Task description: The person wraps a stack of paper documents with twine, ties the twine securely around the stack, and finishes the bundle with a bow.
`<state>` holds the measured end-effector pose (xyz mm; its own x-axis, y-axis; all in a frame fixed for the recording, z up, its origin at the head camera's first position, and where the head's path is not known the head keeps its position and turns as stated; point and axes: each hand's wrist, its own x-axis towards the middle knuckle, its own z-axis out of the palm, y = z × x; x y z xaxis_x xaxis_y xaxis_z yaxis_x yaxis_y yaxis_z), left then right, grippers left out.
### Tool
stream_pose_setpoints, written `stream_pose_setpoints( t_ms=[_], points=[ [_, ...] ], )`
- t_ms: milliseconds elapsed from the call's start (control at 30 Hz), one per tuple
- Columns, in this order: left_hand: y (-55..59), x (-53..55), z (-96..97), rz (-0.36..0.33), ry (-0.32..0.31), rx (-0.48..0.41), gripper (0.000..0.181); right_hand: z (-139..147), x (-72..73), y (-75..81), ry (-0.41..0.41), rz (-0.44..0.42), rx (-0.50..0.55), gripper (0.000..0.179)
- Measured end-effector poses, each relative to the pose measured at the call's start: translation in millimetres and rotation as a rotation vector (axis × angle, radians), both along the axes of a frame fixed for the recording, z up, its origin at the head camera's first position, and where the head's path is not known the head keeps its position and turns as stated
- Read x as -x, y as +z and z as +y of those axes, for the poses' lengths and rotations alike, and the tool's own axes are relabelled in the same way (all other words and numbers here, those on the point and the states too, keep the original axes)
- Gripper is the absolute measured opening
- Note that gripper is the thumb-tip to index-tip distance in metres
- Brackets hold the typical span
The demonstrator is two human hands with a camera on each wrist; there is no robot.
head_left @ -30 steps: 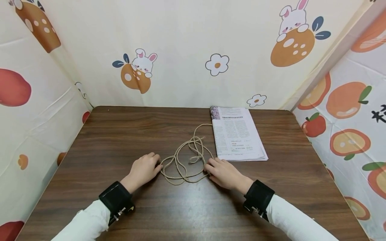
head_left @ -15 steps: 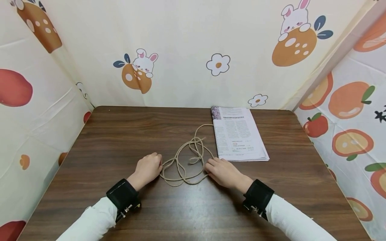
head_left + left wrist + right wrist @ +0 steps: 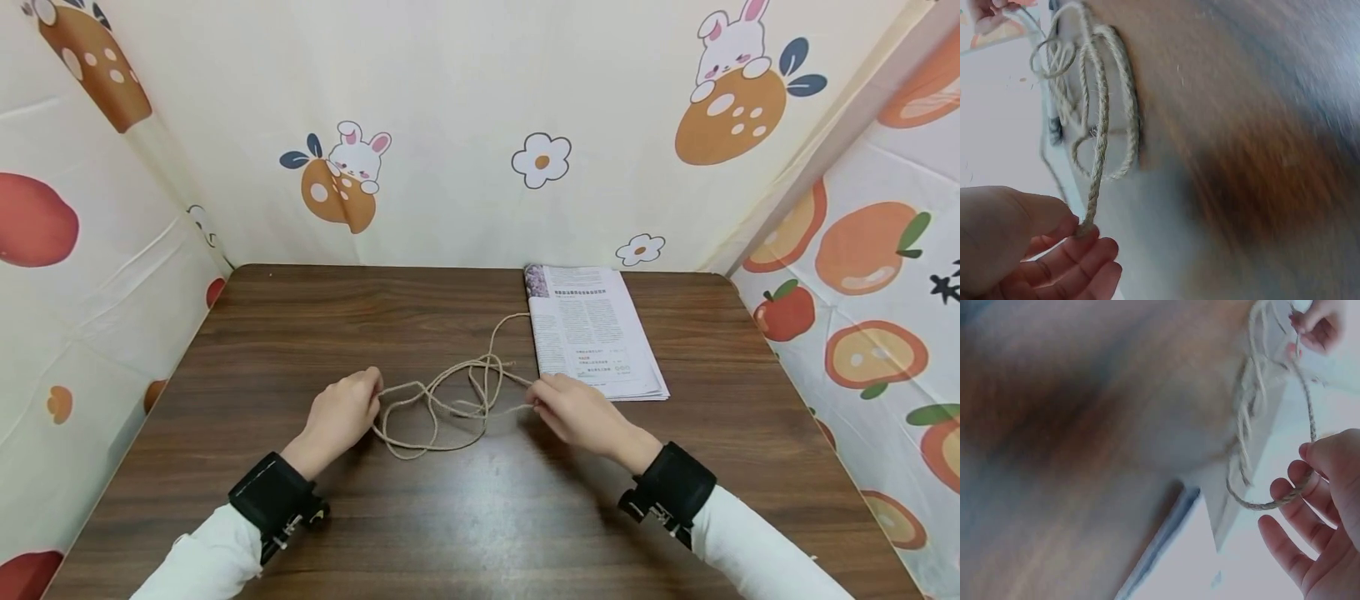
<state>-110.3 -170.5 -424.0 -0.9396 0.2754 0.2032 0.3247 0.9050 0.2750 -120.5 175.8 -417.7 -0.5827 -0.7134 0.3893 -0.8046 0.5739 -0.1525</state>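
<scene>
Brown wood grain runs across the table point(image 3: 360, 312) in the head view, and a tan rope point(image 3: 491, 362) lies on it in loose, crossing loops between the two hands. The left hand point(image 3: 341, 410) grips the rope at the loops' left side. The right hand point(image 3: 579, 414) pinches it at the other side, near the lower left corner of the paper point(image 3: 596, 333); two strands run to its fingers. One length curves up from the tangle to the paper's left edge, and whether it passes beneath cannot be told. Each wrist wears a black cuff point(image 3: 273, 500) above a white sleeve point(image 3: 757, 537). Behind the table hangs a pale cloth point(image 3: 450, 125) printed with rabbits point(image 3: 356, 158) and flowers point(image 3: 542, 160).

In the left wrist view, the left hand nips the rope between thumb and forefinger, the other fingers bent loosely below. A strand rises from the pinch into the loops; the right hand shows partly at the upper left corner, with rope reaching it.

In the right wrist view, the right thumb presses the rope near the forefinger, and a rounded loop sweeps across the fingers. The left hand appears at upper right, rope at its fingertips. The table is blurred here.
</scene>
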Motion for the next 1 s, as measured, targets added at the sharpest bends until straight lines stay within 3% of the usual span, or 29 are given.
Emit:
stream_pose_setpoints(
  t_ms=[167, 400, 667, 1000],
  points=[
    [7.8, -2.7, -9.2, 0.012, 0.024, -0.016, 0.012, 14.9, 3.6, 14.2, -0.054, -0.013, 0.017, 0.014],
    [13.9, -6.7, -16.9, 0.036, -0.012, 0.001, 0.010, 32.2, 4.5, 26.6, -0.116, -0.005, 0.024, 0.015],
    [16.0, -10.8, -28.2, 0.035, 0.011, 0.013, 0.008, 57.7, 5.4, 34.9, -0.184, -0.021, 0.050, 0.004],
    [19.2, -14.2, -47.9, 0.009, 0.055, 0.004, 0.007, 90.9, 3.1, 36.7, -0.314, -0.025, 0.057, 0.018]
  ],
)
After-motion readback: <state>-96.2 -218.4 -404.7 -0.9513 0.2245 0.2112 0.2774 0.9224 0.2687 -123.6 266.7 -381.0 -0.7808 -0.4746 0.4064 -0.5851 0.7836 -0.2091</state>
